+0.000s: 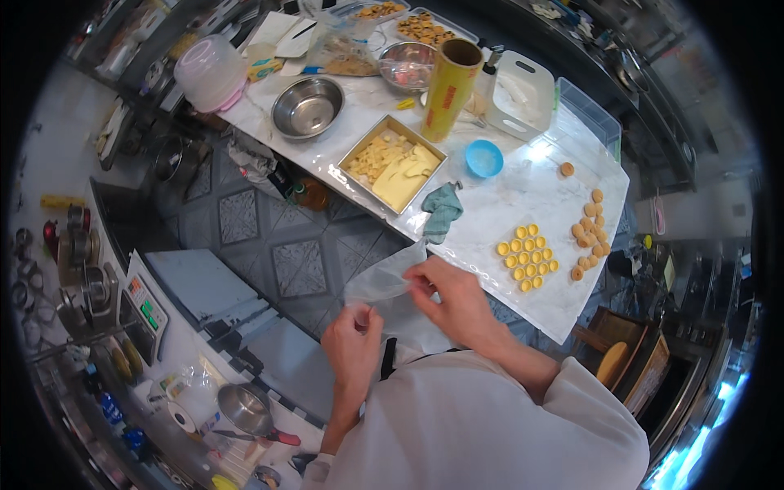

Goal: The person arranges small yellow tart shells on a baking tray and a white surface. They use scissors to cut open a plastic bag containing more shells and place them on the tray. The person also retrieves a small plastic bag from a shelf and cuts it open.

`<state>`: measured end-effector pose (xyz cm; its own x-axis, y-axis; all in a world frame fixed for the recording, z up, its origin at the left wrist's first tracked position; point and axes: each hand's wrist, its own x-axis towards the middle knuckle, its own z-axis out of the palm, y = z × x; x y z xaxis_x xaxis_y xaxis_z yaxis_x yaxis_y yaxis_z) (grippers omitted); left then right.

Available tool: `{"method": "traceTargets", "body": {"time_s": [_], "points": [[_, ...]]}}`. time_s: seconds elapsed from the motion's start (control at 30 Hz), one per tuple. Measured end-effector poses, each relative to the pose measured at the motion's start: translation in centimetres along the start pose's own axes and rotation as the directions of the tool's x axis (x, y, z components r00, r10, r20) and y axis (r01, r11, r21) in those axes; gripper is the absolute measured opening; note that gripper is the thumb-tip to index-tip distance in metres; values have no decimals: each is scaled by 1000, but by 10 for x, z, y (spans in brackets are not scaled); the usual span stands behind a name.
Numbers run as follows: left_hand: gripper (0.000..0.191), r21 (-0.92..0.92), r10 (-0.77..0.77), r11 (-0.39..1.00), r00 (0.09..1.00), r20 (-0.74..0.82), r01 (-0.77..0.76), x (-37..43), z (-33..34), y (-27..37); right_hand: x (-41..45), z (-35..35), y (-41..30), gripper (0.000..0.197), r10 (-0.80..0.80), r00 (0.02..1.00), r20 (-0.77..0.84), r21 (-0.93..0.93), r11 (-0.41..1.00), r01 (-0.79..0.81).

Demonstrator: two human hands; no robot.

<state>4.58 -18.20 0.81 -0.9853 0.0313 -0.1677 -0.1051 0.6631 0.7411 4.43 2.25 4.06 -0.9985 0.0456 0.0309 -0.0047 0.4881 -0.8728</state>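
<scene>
A clear plastic bag (386,278) is stretched between my two hands, in front of my body and beside the table edge. My left hand (352,340) pinches its near left rim. On the far right side, my right hand (450,297) grips the film between thumb and fingers. The bag looks limp, and I see nothing inside it. Just beyond it, a green cloth (442,211) lies at the table's edge. Nearby stands a square metal pan (346,160) with a yellow slab and pale yellow chunks.
On the marble-look table (520,196) are small yellow cups (528,257), round brown pieces (588,229), a blue bowl (484,159), a steel bowl (308,108), an upright yellow film roll (450,92) and a white bin (520,95). Behind my left side are a scale (144,306) and saucepan (245,407).
</scene>
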Motion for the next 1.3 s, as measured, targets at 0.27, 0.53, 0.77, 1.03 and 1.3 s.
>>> {"method": "traceTargets", "body": {"time_s": [0.27,0.53,0.77,1.03,1.3], "points": [[18,-285,62,958,993,101,-31,-3,-54,48,9,-35,-62,10,8,996,-92,-51,999,-12],[6,-567,-78,809,984,159,156,1,-49,27,-1,-31,-49,13,-71,985,-155,-52,997,64],[15,-871,-310,17,831,463,491,-5,49,-45,-40,-7,-6,13,509,857,-81,648,680,-343],[23,-681,-125,10,677,726,732,13,97,-16,-72,-11,65,18,725,687,56,893,271,-359],[39,-393,-6,543,471,882,742,69,145,-21,-75,-51,93,26,650,757,-72,681,586,-439]]}}
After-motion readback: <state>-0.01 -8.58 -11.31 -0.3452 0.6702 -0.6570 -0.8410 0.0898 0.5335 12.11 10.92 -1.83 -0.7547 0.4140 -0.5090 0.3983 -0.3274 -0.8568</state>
